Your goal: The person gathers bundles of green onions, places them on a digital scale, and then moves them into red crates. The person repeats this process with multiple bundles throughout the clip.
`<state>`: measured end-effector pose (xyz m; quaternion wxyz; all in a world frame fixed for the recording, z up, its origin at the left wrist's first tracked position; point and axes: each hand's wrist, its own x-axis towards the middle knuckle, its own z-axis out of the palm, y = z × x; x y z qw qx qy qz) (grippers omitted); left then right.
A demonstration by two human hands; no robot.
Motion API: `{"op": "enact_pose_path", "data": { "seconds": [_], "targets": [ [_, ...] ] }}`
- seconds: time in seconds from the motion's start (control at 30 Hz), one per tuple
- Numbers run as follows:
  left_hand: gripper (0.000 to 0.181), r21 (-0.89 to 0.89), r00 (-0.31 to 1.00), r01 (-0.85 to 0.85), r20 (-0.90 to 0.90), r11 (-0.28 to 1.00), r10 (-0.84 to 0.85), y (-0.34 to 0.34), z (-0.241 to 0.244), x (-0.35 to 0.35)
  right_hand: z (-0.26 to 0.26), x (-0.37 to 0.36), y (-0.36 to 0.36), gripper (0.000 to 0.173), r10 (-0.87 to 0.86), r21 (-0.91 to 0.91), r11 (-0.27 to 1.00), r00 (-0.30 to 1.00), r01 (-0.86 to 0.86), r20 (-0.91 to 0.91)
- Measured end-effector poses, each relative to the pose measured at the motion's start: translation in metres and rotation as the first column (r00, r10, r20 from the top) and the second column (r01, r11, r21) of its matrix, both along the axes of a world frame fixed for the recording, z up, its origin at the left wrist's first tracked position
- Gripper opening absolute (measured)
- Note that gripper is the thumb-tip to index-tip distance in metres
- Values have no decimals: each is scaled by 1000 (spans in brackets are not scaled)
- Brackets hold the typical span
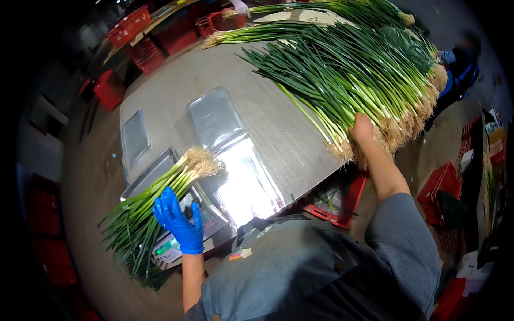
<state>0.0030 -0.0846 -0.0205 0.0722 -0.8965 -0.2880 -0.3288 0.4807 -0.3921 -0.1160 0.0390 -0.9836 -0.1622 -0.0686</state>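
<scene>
A bunch of green onions with pale roots lies across a digital scale at the left edge of the metal table. My left hand, in a blue glove, rests on or just over the stalks, fingers spread. My bare right hand closes on green onion stalks at the near edge of a large pile of green onions, whose roots point towards me. Clear plastic bags lie stacked between the scale and the pile. How many stalks my right hand has is hidden.
A smaller stack of plastic bags lies at the table's far left. Red crates stand beyond the table, another red crate below its near edge, more at right. A co-worker's gloved hand touches onions at the top; another person is at right.
</scene>
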Motion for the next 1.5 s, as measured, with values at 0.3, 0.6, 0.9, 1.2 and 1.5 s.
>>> {"op": "enact_pose_path", "data": {
  "seconds": [0.3, 0.6, 0.9, 1.2, 1.5],
  "targets": [
    [50, -276, 962, 271, 45, 922, -270, -40, -13, 16, -64, -97, 45, 41, 393, 112, 914, 919, -391, 0],
    [38, -290, 907, 420, 149, 860, -393, -36, -28, -6, -27, -91, 56, 25, 470, 841, 520, 873, -152, -133],
    [36, -386, 908, 419, 194, 822, -371, -23, -46, -46, -62, -86, 30, 24, 515, 675, -8, 582, 738, -630],
    [44, -321, 985, 44, 173, 946, 13, 35, -38, -85, 51, -169, 84, 21, 653, 836, 151, 581, 528, -485],
    [61, -301, 972, -195, 68, 934, 225, 85, -56, -117, 135, -275, 171, 37, 868, 981, 176, 483, -78, -117]
  ]
}}
